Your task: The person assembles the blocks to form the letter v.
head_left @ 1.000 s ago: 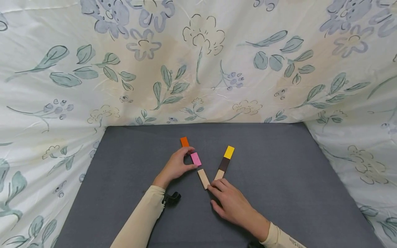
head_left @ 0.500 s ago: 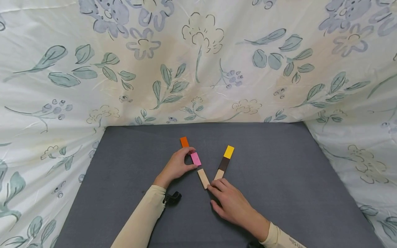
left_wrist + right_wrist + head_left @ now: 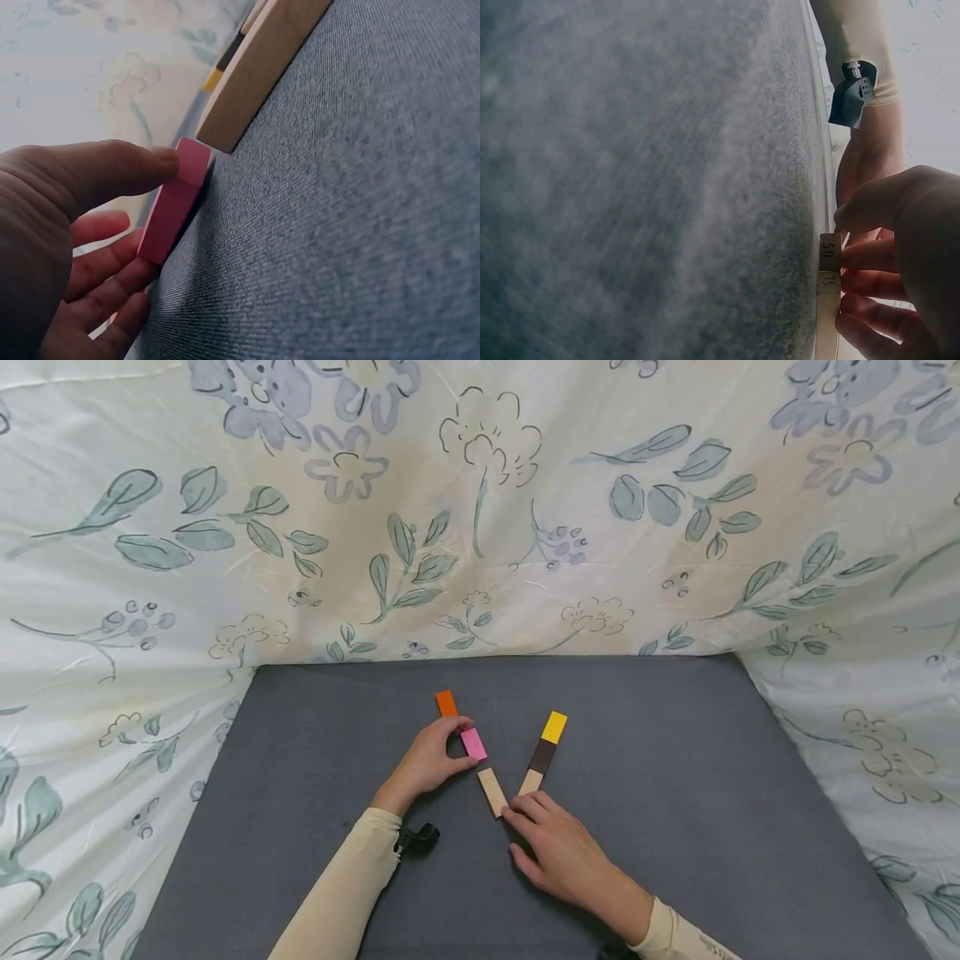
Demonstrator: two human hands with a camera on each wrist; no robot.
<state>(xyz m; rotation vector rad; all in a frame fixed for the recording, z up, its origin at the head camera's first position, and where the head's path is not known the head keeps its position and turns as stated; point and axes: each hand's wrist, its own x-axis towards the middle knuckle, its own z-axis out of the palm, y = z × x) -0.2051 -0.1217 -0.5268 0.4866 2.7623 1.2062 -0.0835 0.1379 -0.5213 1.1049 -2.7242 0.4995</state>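
Observation:
My left hand [image 3: 427,758] pinches a small pink block [image 3: 474,744] between thumb and fingertips. In the left wrist view the pink block [image 3: 174,202] sits low over the grey cloth, its end near a corner of a plain wooden block [image 3: 255,79]. Beyond the left fingers lies an orange block [image 3: 446,702]. My right hand [image 3: 562,852] rests its fingertips at the near ends of two plain wooden blocks, the left one [image 3: 492,793] and the right one [image 3: 529,782]. Its thumb stands apart from them. Printed numbers mark the wooden block ends [image 3: 830,251] in the right wrist view.
A dark brown block [image 3: 543,757] and a yellow block [image 3: 554,727] continue the right-hand row, so the blocks form a V. Dark grey cloth [image 3: 712,793] covers the table. A flowered curtain [image 3: 480,585] hangs behind and along both sides.
Both hands and all the blocks stay in place; only the head view shifts very slightly.

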